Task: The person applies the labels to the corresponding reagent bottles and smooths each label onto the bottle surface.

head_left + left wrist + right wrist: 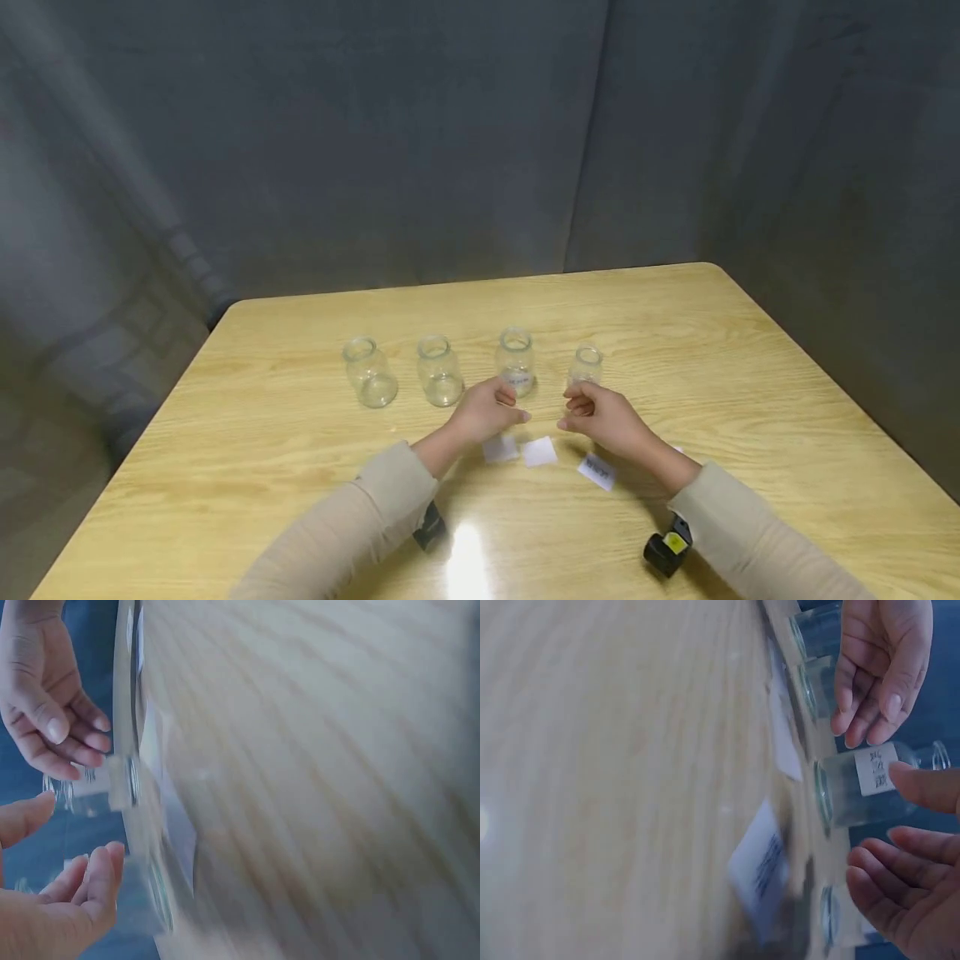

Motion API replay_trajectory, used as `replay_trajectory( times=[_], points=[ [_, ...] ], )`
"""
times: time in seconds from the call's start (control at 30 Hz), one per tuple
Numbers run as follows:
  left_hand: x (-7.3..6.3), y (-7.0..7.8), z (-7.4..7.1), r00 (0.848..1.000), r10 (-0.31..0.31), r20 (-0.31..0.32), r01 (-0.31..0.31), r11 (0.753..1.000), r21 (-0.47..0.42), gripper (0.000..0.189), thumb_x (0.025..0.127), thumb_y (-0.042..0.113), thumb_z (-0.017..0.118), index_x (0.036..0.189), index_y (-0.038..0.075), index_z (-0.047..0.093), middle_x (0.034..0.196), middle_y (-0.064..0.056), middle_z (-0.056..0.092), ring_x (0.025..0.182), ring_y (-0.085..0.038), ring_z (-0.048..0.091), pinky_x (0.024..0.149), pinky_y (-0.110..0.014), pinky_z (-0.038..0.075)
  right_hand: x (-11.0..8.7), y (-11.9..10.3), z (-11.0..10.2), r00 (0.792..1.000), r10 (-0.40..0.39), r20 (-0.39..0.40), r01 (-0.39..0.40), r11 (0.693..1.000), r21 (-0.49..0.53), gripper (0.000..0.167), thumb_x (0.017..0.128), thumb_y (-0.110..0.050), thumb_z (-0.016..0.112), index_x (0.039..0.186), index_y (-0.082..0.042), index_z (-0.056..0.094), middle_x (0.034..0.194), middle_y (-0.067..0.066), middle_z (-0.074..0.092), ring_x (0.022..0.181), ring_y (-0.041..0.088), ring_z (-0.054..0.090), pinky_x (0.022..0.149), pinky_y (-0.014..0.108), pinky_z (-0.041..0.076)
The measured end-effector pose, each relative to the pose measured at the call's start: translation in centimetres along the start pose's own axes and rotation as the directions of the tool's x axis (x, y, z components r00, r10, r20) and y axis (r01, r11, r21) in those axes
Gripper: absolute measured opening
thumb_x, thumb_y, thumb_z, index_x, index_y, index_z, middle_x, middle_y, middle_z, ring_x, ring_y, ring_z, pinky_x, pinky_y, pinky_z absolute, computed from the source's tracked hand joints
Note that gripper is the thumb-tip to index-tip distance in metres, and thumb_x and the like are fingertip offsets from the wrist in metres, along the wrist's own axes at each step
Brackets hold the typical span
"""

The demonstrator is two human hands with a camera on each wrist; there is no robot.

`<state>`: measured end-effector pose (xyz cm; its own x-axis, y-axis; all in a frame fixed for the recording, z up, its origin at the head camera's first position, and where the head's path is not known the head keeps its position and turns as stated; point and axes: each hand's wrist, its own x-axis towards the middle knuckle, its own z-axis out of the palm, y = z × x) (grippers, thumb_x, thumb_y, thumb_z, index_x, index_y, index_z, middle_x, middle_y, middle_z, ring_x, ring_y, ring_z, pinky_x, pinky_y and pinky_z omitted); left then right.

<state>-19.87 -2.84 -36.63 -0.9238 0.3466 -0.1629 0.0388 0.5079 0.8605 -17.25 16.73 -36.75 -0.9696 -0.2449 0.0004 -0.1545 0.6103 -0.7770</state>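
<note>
My left hand (pixel 487 410) is held above the table in front of a glass jar with a white written label (pixel 517 381). To its right, my right hand (pixel 603 418) is in front of the rightmost glass jar (pixel 587 363), hiding its lower part. Both hands have loosely bent fingers and nothing visible between them. In the right wrist view the labelled jar (pixel 844 806) stands between the two hands, its label (pixel 876 769) bearing dark characters. Below the hands lie white paper slips (pixel 539 452), one with dark writing (pixel 597 472).
Two more glass jars, one at far left (pixel 371 375) and one beside it (pixel 439 373), stand upright in the same row. The light wood table (pixel 225 467) meets a dark curtain (pixel 375 150) behind. A black wrist device (pixel 663 554) hangs at my right sleeve.
</note>
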Motion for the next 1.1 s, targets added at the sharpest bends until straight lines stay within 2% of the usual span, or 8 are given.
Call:
replay_trajectory(
  times=[0.2, 0.43, 0.57, 0.7, 0.83, 0.97, 1.1],
  points=[
    [-0.4, 0.6, 1.7, 0.995, 0.021, 0.101, -0.018, 0.999, -0.027, 0.031, 0.071, 0.009, 0.068, 0.095, -0.003, 0.053, 0.085, -0.004, 0.054, 0.079, -0.018, 0.052, 0.070, -0.028, 0.046, -1.7, 1.0, -0.5, 0.994, 0.024, 0.106, -0.021, 0.999, -0.030, 0.042, 0.073, -0.014, 0.067, 0.106, 0.006, 0.051, 0.094, 0.008, 0.056, 0.086, 0.020, 0.052, 0.073, 0.034, 0.045],
    [-0.3, 0.9, 3.7, 0.980, 0.037, 0.197, -0.034, 0.999, -0.018, 0.029, 0.071, 0.006, 0.068, 0.097, 0.000, 0.056, 0.086, -0.002, 0.058, 0.078, -0.014, 0.055, 0.069, -0.023, 0.046, -3.5, 1.8, -0.8, 0.989, 0.019, 0.145, 0.001, 0.990, -0.141, 0.042, 0.070, -0.014, 0.070, 0.102, 0.007, 0.053, 0.096, 0.009, 0.057, 0.086, 0.022, 0.053, 0.074, 0.037, 0.045],
    [0.2, 1.2, 4.6, 0.972, 0.039, 0.232, -0.041, 0.999, 0.007, 0.027, 0.070, 0.004, 0.068, 0.094, 0.001, 0.057, 0.085, -0.002, 0.058, 0.077, -0.012, 0.054, 0.069, -0.022, 0.045, -4.3, 1.8, -0.9, 0.990, 0.082, 0.110, -0.059, 0.978, -0.200, 0.044, 0.063, -0.011, 0.073, 0.099, 0.007, 0.055, 0.083, 0.004, 0.054, 0.074, 0.017, 0.049, 0.065, 0.033, 0.044],
    [0.6, 1.3, 5.4, 0.970, 0.022, 0.241, -0.032, 0.999, 0.037, 0.024, 0.069, 0.002, 0.068, 0.090, 0.004, 0.057, 0.082, 0.001, 0.057, 0.074, -0.010, 0.052, 0.066, -0.021, 0.044, -4.7, 1.6, -0.6, 0.987, 0.147, 0.072, -0.123, 0.956, -0.267, 0.043, 0.058, -0.008, 0.076, 0.093, 0.007, 0.056, 0.070, 0.004, 0.044, 0.063, 0.015, 0.041, 0.054, 0.026, 0.038],
    [0.6, 1.2, 5.9, 0.968, 0.035, 0.250, -0.049, 0.998, 0.050, 0.024, 0.069, 0.001, 0.068, 0.090, 0.003, 0.058, 0.080, 0.001, 0.057, 0.072, -0.009, 0.053, 0.065, -0.019, 0.044, -5.2, 1.4, -0.2, 0.988, 0.150, 0.047, -0.128, 0.940, -0.316, 0.032, 0.059, -0.002, 0.074, 0.085, 0.005, 0.057, 0.069, 0.004, 0.042, 0.061, 0.015, 0.040, 0.052, 0.026, 0.037],
    [0.6, 1.3, 5.9, 0.967, 0.052, 0.248, -0.068, 0.996, 0.056, 0.024, 0.068, 0.000, 0.068, 0.089, 0.002, 0.058, 0.078, 0.001, 0.058, 0.070, -0.008, 0.053, 0.064, -0.018, 0.044, -5.1, 1.2, 0.2, 0.989, 0.143, 0.027, -0.123, 0.925, -0.360, 0.022, 0.061, 0.002, 0.071, 0.078, 0.002, 0.057, 0.068, 0.003, 0.044, 0.061, 0.015, 0.041, 0.053, 0.028, 0.038],
    [0.5, 1.7, 5.9, 0.966, 0.060, 0.252, -0.075, 0.996, 0.052, 0.023, 0.068, -0.002, 0.068, 0.089, 0.001, 0.057, 0.078, -0.001, 0.058, 0.069, -0.009, 0.053, 0.065, -0.018, 0.044, -4.9, 1.1, 0.3, 0.989, 0.148, 0.006, -0.133, 0.909, -0.395, 0.021, 0.061, 0.001, 0.071, 0.074, -0.002, 0.055, 0.066, 0.002, 0.044, 0.060, 0.015, 0.041, 0.052, 0.028, 0.037]
  ],
)
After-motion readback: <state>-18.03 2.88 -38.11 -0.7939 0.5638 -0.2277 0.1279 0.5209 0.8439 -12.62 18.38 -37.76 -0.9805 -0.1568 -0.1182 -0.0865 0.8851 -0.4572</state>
